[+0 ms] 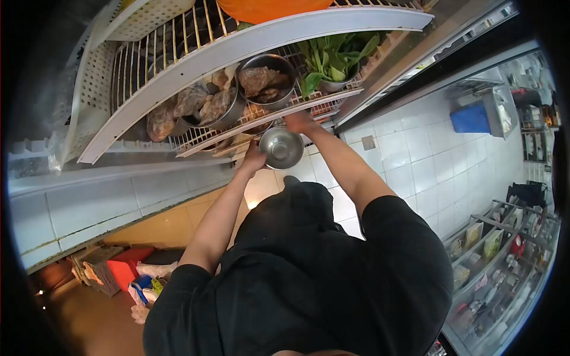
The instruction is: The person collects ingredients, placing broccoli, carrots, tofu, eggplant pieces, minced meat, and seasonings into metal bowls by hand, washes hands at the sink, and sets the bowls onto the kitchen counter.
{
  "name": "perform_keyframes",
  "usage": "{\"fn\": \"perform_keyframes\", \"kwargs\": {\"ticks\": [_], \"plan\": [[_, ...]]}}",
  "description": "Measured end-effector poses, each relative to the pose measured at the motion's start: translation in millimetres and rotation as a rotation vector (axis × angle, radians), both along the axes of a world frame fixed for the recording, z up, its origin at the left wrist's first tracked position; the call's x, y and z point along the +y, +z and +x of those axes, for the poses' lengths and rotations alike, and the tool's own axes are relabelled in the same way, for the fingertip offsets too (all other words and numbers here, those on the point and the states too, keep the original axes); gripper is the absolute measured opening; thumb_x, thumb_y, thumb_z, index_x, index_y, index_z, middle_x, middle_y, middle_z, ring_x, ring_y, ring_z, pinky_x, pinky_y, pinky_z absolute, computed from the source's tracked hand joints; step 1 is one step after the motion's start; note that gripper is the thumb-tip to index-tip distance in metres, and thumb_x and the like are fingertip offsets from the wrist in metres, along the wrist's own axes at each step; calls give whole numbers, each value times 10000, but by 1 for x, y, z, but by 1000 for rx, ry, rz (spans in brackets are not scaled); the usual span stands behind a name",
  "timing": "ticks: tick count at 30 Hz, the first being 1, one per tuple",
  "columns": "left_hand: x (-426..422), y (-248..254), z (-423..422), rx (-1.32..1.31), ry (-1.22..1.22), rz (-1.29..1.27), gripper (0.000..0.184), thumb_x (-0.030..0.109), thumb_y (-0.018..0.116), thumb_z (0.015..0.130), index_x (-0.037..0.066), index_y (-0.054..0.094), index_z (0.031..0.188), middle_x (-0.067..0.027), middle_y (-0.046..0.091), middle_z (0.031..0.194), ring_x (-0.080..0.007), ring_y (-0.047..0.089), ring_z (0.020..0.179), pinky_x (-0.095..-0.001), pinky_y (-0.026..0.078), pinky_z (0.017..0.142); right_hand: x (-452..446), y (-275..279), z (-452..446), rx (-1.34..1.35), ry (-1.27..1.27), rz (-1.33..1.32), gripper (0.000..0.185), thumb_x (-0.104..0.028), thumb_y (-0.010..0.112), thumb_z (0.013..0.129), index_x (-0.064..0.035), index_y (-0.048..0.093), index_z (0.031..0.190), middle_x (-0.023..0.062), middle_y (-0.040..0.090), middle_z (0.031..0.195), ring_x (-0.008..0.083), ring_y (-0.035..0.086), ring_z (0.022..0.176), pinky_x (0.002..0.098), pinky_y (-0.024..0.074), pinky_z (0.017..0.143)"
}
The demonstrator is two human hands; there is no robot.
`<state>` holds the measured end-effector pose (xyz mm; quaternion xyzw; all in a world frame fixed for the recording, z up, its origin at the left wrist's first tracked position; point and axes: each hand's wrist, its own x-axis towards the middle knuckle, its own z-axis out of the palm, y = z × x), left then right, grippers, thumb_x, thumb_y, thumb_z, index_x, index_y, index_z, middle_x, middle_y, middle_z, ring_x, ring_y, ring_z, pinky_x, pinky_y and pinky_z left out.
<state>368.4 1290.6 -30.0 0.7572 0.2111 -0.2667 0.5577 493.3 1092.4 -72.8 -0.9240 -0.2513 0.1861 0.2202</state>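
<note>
My left hand (255, 158) grips the left side of a shiny metal bowl (281, 148), which shows no food inside. The bowl is held in front of the lower racks of an open fridge. My right hand (300, 122) reaches in at the edge of the wire rack, just above the bowl; its fingers are hidden behind the rack edge. On the rack above stand a metal pot (267, 80) with wrapped brown pieces, a second metal pot (228, 118) with bagged food, and a bowl of leafy greens (335, 62).
The upper shelf (255, 44) has a white curved front edge and carries an orange container (273, 8) and a perforated white basket (151, 18). A blue bin (470, 120) stands on the tiled floor to the right. A glass display case (504, 267) is at lower right, a red box (127, 266) at lower left.
</note>
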Motion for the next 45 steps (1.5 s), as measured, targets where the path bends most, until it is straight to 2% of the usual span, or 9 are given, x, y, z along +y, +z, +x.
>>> {"fn": "perform_keyframes", "kwargs": {"ticks": [3, 6, 11, 15, 17, 22, 28, 36, 45], "plan": [[1, -5, 1, 4, -7, 16, 486, -19, 569, 874, -22, 353, 1309, -223, 540, 1260, -348, 688, 973, -393, 660, 610, -6, 22, -22, -258, -59, 154, 396, -278, 662, 835, -57, 647, 1163, 247, 631, 1213, 433, 594, 1132, 501, 485, 954], [-5, -15, -8, -11, 44, -23, 469, -44, 563, 883, -2, 362, 1304, -219, 545, 1225, -341, 689, 947, -399, 655, 591, -8, 93, -62, 77, -361, 247, 313, -338, 719, 824, -39, 657, 891, 187, 690, 956, 373, 651, 947, 474, 517, 798], [-20, -11, -22, -35, 42, -78, 405, -33, 554, 885, 14, 407, 1259, -213, 587, 1177, -340, 679, 958, -406, 639, 639, -25, 50, -116, 190, -71, 418, 287, -166, 683, 840, -5, 687, 1078, 233, 690, 1028, 399, 665, 975, 437, 518, 831], [-32, -2, -49, -143, -99, 30, 436, -17, 562, 844, 8, 439, 1262, -225, 612, 1158, -336, 660, 1021, -418, 607, 739, -35, 66, -163, 168, -463, 445, 213, -155, 658, 832, -10, 708, 981, 223, 690, 1047, 418, 650, 972, 453, 522, 837], [-47, 10, -63, -119, -131, -15, 452, -9, 563, 833, 7, 447, 1270, -233, 618, 1166, -335, 654, 1045, -419, 594, 775, -40, 68, -191, -69, -80, 258, 161, -155, 640, 839, -25, 706, 906, 220, 683, 988, 402, 660, 957, 477, 522, 832], [-85, 30, -129, -293, -267, 116, 460, -2, 574, 822, 13, 458, 1267, -246, 619, 1196, -340, 654, 1040, -417, 577, 799, -63, 48, -276, -275, -132, 43, 149, -163, 665, 773, -45, 707, 852, 147, 689, 974, 340, 658, 895, 437, 539, 801], [-110, -19, -190, -270, -333, 8, 482, -42, 563, 837, 17, 435, 1298, -206, 604, 1142, -319, 682, 884, -402, 607, 605, -88, 65, -342, -312, -348, 272, 112, -124, 687, 778, -22, 669, 821, 154, 650, 873, 357, 632, 924, 448, 529, 799], [-118, -23, -238, -55, 154, -151, 527, -92, 530, 828, 7, 387, 1325, -213, 574, 1159, -311, 679, 913, -407, 633, 623, -72, 109, -168, -413, -320, 297, 220, -143, 695, 825, -13, 707, 1002, 217, 690, 1074, 394, 649, 1041, 459, 534, 876], [-180, -110, -318, 117, 488, -149, 400, -48, 563, 870, 3, 419, 1240, -181, 574, 1082, -264, 674, 872, -364, 615, 586, 14, -25, 5, -383, 223, -67, 229, -72, 590, 834, -6, 731, 1001, 233, 701, 1117, 367, 675, 1057, 442, 545, 880]]}}
